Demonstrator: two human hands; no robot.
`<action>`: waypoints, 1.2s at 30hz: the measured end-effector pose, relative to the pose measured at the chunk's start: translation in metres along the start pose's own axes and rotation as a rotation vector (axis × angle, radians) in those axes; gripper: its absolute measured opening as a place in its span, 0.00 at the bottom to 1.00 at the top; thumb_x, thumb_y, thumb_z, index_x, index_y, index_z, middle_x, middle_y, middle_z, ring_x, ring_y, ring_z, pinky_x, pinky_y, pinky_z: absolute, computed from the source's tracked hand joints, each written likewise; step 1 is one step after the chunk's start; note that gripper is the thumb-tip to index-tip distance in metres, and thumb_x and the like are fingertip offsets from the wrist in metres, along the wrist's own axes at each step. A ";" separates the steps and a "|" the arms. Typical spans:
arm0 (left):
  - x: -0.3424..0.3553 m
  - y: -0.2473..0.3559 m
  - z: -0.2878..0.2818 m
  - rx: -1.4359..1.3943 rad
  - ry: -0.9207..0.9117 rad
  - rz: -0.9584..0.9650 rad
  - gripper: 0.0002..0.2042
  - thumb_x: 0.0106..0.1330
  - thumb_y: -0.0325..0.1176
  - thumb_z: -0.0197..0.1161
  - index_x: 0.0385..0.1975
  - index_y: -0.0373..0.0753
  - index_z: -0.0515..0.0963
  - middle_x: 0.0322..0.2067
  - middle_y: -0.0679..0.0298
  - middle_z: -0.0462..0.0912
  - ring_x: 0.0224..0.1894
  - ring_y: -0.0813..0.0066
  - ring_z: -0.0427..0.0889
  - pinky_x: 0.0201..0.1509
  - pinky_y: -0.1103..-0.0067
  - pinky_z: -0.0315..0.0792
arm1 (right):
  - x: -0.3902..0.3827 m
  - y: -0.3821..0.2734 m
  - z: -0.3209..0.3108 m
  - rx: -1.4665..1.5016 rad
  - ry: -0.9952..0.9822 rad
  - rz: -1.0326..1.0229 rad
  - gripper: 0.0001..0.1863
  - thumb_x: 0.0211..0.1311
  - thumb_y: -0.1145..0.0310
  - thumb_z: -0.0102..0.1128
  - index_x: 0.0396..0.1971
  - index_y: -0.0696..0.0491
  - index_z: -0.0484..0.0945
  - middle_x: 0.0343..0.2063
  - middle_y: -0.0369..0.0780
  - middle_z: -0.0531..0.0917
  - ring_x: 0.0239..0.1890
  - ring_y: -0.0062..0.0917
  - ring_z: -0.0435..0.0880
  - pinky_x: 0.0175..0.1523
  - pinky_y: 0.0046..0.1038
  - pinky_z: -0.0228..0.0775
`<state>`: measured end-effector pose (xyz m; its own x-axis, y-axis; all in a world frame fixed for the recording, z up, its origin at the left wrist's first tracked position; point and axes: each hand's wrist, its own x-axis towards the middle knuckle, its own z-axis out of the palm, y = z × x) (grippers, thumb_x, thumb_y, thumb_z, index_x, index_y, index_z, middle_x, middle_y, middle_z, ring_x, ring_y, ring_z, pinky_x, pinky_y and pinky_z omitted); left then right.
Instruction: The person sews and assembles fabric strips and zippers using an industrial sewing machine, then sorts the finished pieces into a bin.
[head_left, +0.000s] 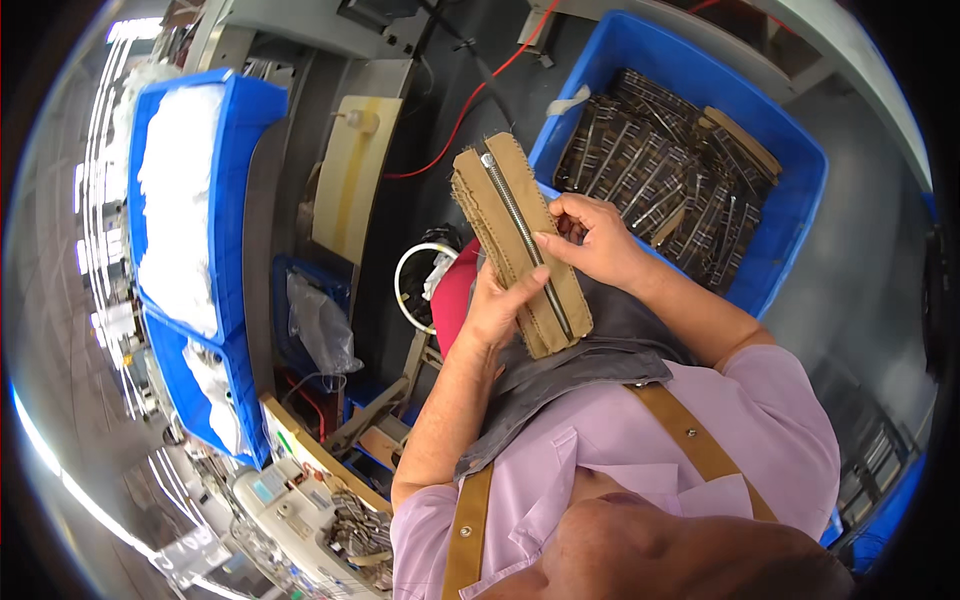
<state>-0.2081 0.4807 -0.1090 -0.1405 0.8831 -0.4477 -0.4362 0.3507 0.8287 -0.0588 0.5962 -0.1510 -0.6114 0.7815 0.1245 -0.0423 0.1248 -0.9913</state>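
Observation:
Over my lap I hold a stack of tan fabric zipper strips (563, 288), slanting from upper left to lower right. A metal zipper (512, 205) runs down the middle of the top strip, and layered, frayed edges show along the left side. My left hand (492, 305) grips the stack from the lower left, its thumb lying across the top near the zipper. At the right edge my right hand (603, 243) pinches the stack, thumb on the top strip beside the zipper and the other fingers curled. The fingers under the stack are hidden.
A large blue bin (790, 215) at the upper right holds many dark zipper pieces. Blue trays (232, 190) with white material stand at the left. A sewing machine (290, 505) sits at the lower left, and a red cord (460, 130) runs behind the stack.

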 end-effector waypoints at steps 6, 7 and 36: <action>-0.031 0.001 -0.025 -0.309 0.240 -0.030 0.22 0.68 0.24 0.56 0.62 0.36 0.65 0.55 0.59 0.76 0.56 0.65 0.78 0.61 0.68 0.73 | 0.015 0.000 0.029 0.106 -0.165 0.115 0.08 0.62 0.70 0.65 0.35 0.59 0.77 0.28 0.36 0.81 0.28 0.11 0.79 0.30 0.19 0.69; -0.036 -0.005 -0.030 -0.257 0.270 0.034 0.23 0.67 0.27 0.61 0.62 0.36 0.66 0.55 0.58 0.78 0.56 0.64 0.79 0.61 0.68 0.75 | 0.018 0.005 0.036 0.265 -0.195 0.188 0.08 0.64 0.71 0.63 0.37 0.59 0.77 0.31 0.35 0.82 0.30 0.10 0.79 0.31 0.18 0.71; -0.312 -0.076 -0.078 -0.503 0.774 0.680 0.20 0.75 0.39 0.55 0.62 0.35 0.67 0.56 0.57 0.77 0.56 0.67 0.79 0.59 0.70 0.76 | -0.083 -0.095 0.243 0.591 -0.890 0.325 0.24 0.64 0.75 0.64 0.58 0.58 0.69 0.50 0.39 0.82 0.51 0.19 0.80 0.58 0.22 0.71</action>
<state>-0.2006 0.1545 -0.0586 -0.9166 0.3520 -0.1897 -0.3420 -0.4442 0.8281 -0.1958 0.3707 -0.0778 -0.9997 -0.0217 0.0146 -0.0017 -0.5016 -0.8651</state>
